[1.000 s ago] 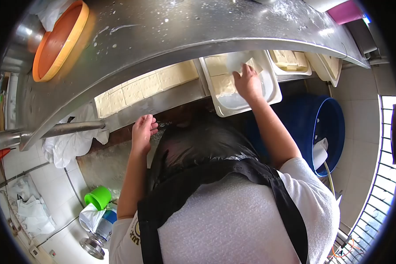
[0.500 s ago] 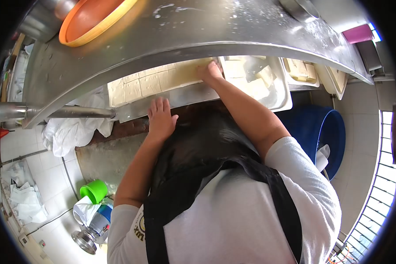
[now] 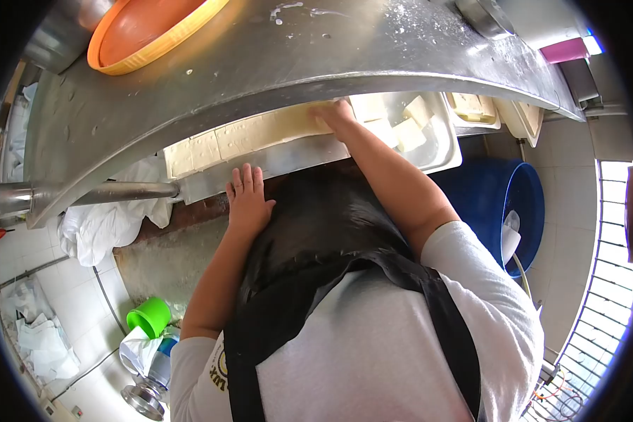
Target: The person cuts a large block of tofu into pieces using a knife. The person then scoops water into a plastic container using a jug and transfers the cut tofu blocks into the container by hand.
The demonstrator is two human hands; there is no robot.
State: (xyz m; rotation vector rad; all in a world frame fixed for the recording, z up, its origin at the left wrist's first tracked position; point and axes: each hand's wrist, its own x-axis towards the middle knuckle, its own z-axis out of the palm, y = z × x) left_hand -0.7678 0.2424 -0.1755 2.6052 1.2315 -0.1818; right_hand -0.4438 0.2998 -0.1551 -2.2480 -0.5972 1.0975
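1. A stainless steel counter (image 3: 274, 49), spotted and shiny, curves across the top.
2. A round metal pipe (image 3: 126, 192) runs beneath its left end.
3. White square tiles (image 3: 74, 292) cover the lower left, beside a rough grey surface (image 3: 169, 260).
4. At right, a pale tiled wall (image 3: 566, 197) adjoins a dark-barred window (image 3: 603, 260), bright with daylight.

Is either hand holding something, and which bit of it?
The left hand holds nothing: its fingers are spread by the metal tray. The right hand is at the pale slab, but its grip is too hidden to tell.
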